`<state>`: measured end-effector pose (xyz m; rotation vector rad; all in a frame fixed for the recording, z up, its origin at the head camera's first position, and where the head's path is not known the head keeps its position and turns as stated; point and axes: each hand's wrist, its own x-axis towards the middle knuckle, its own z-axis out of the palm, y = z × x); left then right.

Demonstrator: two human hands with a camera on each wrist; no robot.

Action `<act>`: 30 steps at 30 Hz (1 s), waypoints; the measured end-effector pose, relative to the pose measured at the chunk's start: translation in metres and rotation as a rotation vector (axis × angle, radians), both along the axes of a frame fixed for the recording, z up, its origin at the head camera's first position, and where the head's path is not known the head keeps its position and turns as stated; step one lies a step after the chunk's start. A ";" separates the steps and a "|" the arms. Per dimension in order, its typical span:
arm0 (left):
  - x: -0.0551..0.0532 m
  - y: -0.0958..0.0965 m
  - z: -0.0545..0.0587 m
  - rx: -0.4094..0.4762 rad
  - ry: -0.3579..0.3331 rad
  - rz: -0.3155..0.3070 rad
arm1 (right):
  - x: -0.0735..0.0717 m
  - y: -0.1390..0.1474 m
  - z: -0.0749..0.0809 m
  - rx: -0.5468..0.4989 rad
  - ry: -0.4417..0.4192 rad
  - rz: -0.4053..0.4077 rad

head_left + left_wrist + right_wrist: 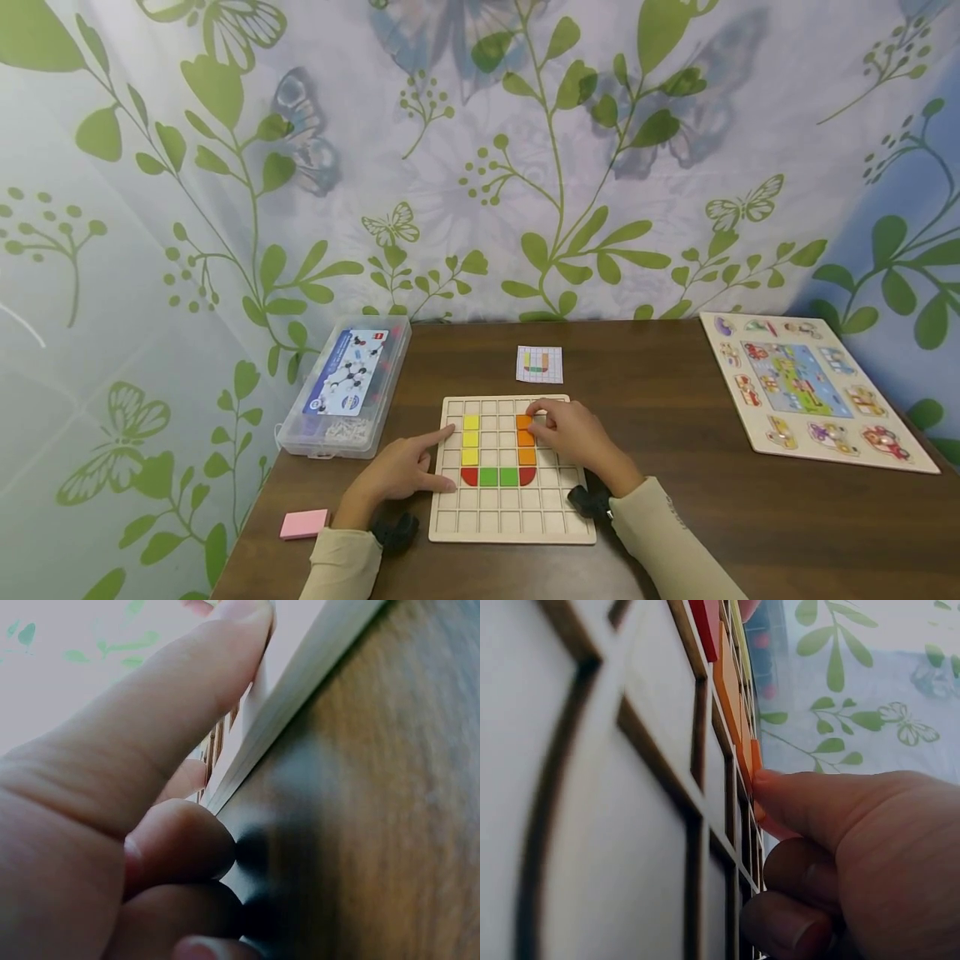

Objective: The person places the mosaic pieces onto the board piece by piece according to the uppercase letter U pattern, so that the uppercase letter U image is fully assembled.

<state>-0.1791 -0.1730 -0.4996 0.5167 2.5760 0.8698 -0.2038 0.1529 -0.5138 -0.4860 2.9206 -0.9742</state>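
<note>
A wooden grid board lies on the table with a U of coloured tiles. Yellow square tiles form its left side and orange squares its right. Two green squares lie between red rounded corner tiles at the bottom. My right hand pinches the top orange square tile at the right column's upper end; in the right wrist view this tile stands proud of the grid. My left hand rests on the board's left edge, index finger and thumb extended, the other fingers bent.
Behind the board lies a small pattern card with a coloured U. A clear plastic case stands at the back left, and a pink pad lies at the front left. A wooden picture puzzle occupies the right. A patterned cloth hangs behind.
</note>
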 end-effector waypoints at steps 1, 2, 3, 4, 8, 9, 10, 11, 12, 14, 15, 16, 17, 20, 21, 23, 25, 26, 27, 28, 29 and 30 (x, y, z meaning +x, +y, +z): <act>0.000 0.000 0.000 -0.001 -0.001 0.001 | 0.000 0.000 0.000 0.001 -0.005 -0.005; 0.000 0.001 0.001 -0.003 0.000 0.001 | 0.001 0.000 0.001 -0.001 -0.007 -0.010; 0.000 0.001 0.001 -0.004 0.001 0.000 | 0.001 0.000 0.001 0.000 -0.010 -0.015; 0.000 0.001 0.001 -0.005 0.003 -0.002 | 0.001 0.000 0.001 0.004 -0.013 -0.022; 0.000 0.002 0.001 -0.008 0.005 -0.004 | 0.003 -0.001 0.001 0.009 -0.024 -0.049; 0.000 0.002 0.001 -0.009 0.004 -0.003 | 0.003 -0.001 0.001 0.009 -0.026 -0.055; 0.001 0.002 0.002 -0.009 0.002 -0.001 | 0.003 -0.001 0.001 0.006 -0.027 -0.061; 0.001 0.003 0.002 -0.011 0.000 0.001 | 0.004 -0.001 0.002 0.002 -0.027 -0.065; 0.001 0.003 0.002 -0.009 -0.001 0.002 | 0.004 -0.001 0.002 -0.001 -0.024 -0.069; 0.001 0.004 0.003 -0.010 -0.005 0.007 | 0.004 -0.001 0.002 -0.005 -0.016 -0.076; 0.001 0.004 0.003 -0.011 -0.008 0.010 | 0.005 -0.001 0.002 -0.007 -0.010 -0.079; 0.001 0.004 0.003 -0.011 -0.009 0.011 | 0.005 -0.001 0.002 -0.009 -0.003 -0.081; 0.001 0.004 0.004 -0.010 -0.004 0.007 | 0.005 -0.001 0.001 -0.010 0.008 -0.081; 0.001 0.004 0.004 -0.016 -0.002 0.004 | 0.005 0.000 0.000 -0.005 0.027 -0.080; 0.000 0.004 0.003 -0.016 0.003 0.000 | 0.005 0.000 0.000 -0.007 0.031 -0.076; 0.000 0.003 0.002 -0.014 0.014 -0.012 | 0.005 0.000 0.000 -0.008 0.034 -0.068; 0.000 0.002 0.001 -0.015 0.019 -0.018 | 0.005 0.001 0.000 -0.009 0.028 -0.062; 0.000 0.001 0.000 -0.013 0.023 -0.021 | 0.005 0.001 0.001 -0.011 0.026 -0.059; 0.001 0.001 0.000 -0.010 0.027 -0.024 | 0.005 0.001 0.001 -0.010 0.025 -0.058; 0.001 0.001 -0.001 -0.008 0.027 -0.024 | 0.005 0.001 0.001 -0.007 0.023 -0.059; 0.001 0.001 -0.001 -0.006 0.027 -0.022 | 0.006 0.001 0.001 -0.006 0.024 -0.060; 0.001 0.001 -0.001 -0.005 0.027 -0.020 | 0.006 0.002 0.000 -0.008 0.026 -0.059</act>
